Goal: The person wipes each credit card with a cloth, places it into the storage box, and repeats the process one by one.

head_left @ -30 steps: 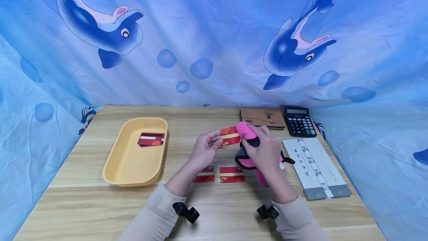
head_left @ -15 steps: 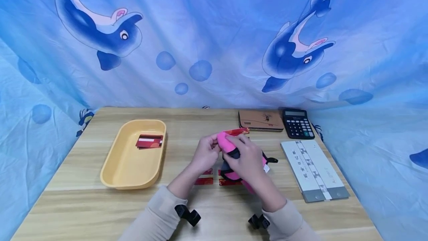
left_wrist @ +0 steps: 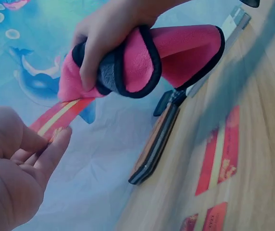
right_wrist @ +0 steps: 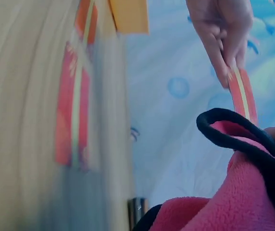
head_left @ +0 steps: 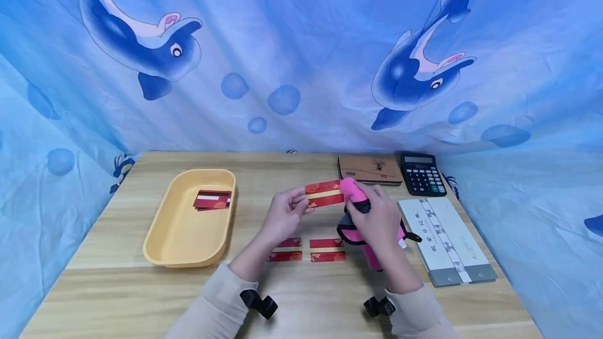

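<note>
My left hand (head_left: 283, 214) pinches the left end of a red card with a gold stripe (head_left: 324, 193), held above the table. A pink cloth with black edging and a grey part (left_wrist: 142, 62) is bunched in my right hand (head_left: 380, 218). In the left wrist view the cloth's folded end meets the far end of the card. Below the hands, two similar red cards lie side by side on the table: a left card (head_left: 288, 250) and a right card (head_left: 327, 250). The right wrist view shows the cloth's black edge close up, with the held card (right_wrist: 243, 94) beyond it.
To the left stands a yellow plastic tray (head_left: 157, 224) with several dark red cards (head_left: 212, 200) inside. A brown zipped wallet (head_left: 369, 168) and a black calculator (head_left: 422, 173) sit at the back right. A grey-white notebook (head_left: 446, 239) lies at the right edge.
Half a second ago the cloth had moved left along the card to my left fingers; now it is back at the card's right end. The card stays in my left hand.
</note>
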Motion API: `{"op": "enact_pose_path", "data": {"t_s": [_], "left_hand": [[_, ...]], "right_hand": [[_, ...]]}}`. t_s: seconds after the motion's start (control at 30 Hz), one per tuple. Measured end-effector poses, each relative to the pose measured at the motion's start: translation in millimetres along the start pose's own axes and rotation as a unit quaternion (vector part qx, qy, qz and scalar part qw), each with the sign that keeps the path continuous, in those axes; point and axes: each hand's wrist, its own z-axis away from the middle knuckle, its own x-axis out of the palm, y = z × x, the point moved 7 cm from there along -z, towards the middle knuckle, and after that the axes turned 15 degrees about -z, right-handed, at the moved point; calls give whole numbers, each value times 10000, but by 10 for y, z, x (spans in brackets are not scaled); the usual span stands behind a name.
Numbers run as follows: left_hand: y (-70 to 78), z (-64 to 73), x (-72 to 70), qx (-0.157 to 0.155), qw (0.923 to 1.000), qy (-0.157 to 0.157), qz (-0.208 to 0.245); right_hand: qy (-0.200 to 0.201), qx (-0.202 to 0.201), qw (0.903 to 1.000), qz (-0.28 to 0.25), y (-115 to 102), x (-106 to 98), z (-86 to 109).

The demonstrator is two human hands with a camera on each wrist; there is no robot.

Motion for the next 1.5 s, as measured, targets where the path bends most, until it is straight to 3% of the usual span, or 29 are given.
{"op": "enact_pose_path", "data": {"t_s": [0.07,0.2,0.3,0.47,0.57,0.63,0.73,0.87,1.17,1.33,1.5], "left_hand": [[-24,12,-22,-51,9998,167,39],[-17,1,-86,141,9981,557,233],[-9,-6,-128,233,9973,669,170],[2,4,-183,451,9947,764,-517],[15,6,-223,537,9902,1016,-790],[9,6,-253,555,9888,1209,-672],[-31,-2,-284,593,9885,1383,-126],[-70,-9,-303,579,9876,1352,544],[-157,-11,-331,-105,9871,1525,471],[-205,-15,-247,-496,9874,1281,786],[-160,8,-134,-462,9899,916,982]], "right_hand": [[33,150,9999,-28,89,-35,33],[182,279,9988,-370,192,-108,61],[276,293,9966,-714,226,-148,69],[335,202,9944,-986,238,-178,77],[338,139,9941,-1021,225,-186,71],[325,123,9939,-1046,214,-189,70],[301,110,9935,-1089,206,-189,73],[301,86,9928,-1154,192,-192,68],[186,-167,9912,-1303,25,-165,-10],[4,-308,9905,-1340,-82,-99,-16],[-241,-487,9903,-1278,-163,6,-14]]}}
